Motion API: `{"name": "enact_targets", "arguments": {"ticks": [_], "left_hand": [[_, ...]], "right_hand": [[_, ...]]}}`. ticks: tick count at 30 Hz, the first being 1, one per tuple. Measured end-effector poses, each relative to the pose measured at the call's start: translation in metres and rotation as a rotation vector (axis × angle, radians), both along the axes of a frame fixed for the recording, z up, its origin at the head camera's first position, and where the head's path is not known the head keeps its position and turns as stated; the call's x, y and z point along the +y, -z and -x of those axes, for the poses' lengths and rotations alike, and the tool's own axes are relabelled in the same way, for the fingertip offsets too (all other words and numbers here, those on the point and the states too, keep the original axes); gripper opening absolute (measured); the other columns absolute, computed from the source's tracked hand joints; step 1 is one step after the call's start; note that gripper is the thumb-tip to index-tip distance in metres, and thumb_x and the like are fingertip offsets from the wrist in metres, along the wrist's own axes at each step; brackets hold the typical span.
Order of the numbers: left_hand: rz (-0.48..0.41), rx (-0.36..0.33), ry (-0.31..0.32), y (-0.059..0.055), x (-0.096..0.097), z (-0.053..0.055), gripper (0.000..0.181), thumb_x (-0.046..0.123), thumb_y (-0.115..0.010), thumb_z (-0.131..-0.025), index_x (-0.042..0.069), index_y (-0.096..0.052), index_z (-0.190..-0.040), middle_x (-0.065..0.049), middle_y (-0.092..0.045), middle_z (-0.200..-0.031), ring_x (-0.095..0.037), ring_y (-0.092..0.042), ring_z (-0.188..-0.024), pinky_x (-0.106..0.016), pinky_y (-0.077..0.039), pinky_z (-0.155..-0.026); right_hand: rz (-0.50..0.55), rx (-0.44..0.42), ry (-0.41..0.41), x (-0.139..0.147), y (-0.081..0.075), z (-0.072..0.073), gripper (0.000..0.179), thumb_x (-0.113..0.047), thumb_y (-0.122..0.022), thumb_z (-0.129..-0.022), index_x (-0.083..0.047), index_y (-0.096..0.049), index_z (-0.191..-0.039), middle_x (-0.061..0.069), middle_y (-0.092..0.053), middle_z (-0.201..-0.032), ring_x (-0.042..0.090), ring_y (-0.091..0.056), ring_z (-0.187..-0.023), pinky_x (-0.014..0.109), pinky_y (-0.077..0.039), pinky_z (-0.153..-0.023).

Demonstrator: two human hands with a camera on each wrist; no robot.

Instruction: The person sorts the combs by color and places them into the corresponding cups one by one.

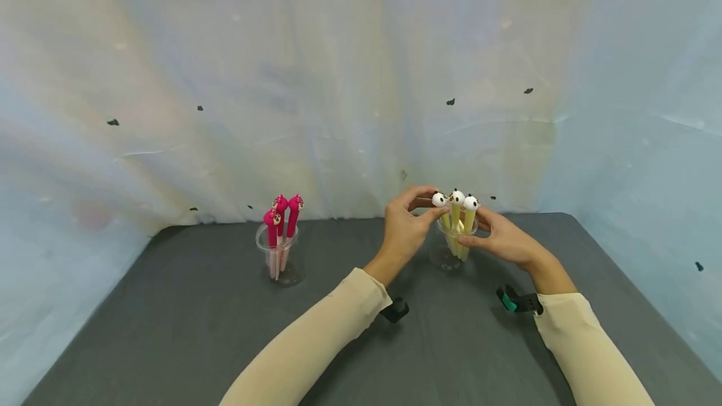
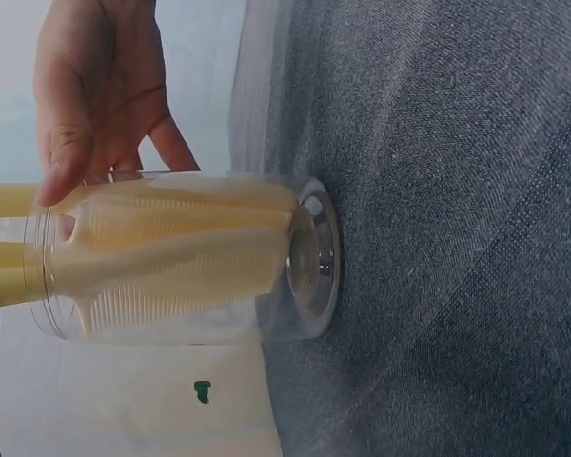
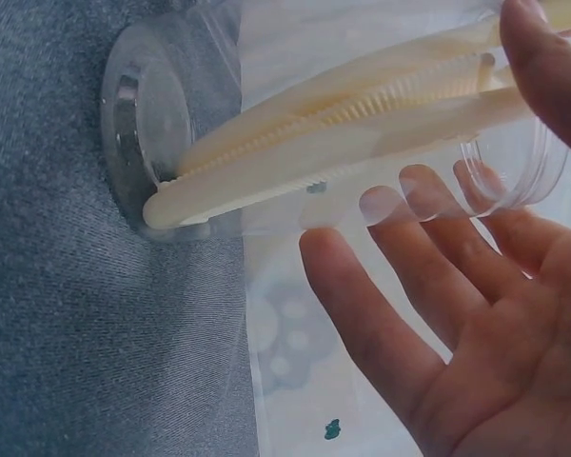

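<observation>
A clear plastic cup (image 2: pixel 171 319) stands on the table with cream combs (image 3: pixel 295 157) in it, teeth down. Their yellow handles, topped by white-and-black animal heads (image 1: pixel 457 197), stick out above the rim. With thumb and fingers, my left hand (image 1: pixel 407 221) pinches the leftmost comb just under its head. My right hand (image 1: pixel 504 240) holds the same cup near the rim, thumb on the near side and fingers round the far side. That right hand (image 2: pixel 105 86) also shows in the left wrist view.
Left on the table stands a second clear cup (image 1: pixel 262 242) holding pink combs with red animal-head handles (image 1: pixel 293 212). The dark grey cloth (image 1: pixel 186 318) covers the table. A pale patterned curtain (image 1: pixel 338 80) hangs behind it.
</observation>
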State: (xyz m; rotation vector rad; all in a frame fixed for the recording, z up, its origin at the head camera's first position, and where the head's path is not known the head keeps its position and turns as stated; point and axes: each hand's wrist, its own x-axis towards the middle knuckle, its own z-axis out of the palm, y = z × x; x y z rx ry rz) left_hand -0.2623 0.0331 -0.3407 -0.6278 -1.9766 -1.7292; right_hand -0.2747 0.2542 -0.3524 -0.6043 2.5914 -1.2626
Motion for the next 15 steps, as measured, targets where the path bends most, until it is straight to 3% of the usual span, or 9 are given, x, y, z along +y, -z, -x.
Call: {"name": "enact_targets", "arguments": {"ticks": [8, 15], "left_hand": [[0.012, -0.021, 0.018, 0.0037, 0.0030, 0.0009, 0.030, 0.014, -0.081, -0.082, 0.013, -0.073, -0.110, -0.005, -0.075, -0.101, -0.011, -0.072, -0.093, -0.023, -0.059, -0.075], [0.024, -0.014, 0.018, 0.0004, 0.0003, 0.0025, 0.030, 0.013, -0.080, -0.083, 0.013, -0.072, -0.112, -0.005, -0.075, -0.104, -0.011, -0.072, -0.094, -0.021, -0.059, -0.077]], "right_hand": [[-0.018, 0.003, 0.005, 0.0033, 0.0032, -0.0051, 0.087, -0.039, -0.065, -0.097, -0.010, -0.012, -0.161, 0.022, -0.019, -0.164, 0.054, -0.021, -0.147, 0.074, -0.030, -0.107], [0.006, 0.025, -0.022, -0.0012, 0.0004, -0.0020, 0.083, -0.039, -0.063, -0.098, -0.012, -0.015, -0.160, 0.021, -0.022, -0.164, 0.051, -0.023, -0.148, 0.073, -0.031, -0.108]]}}
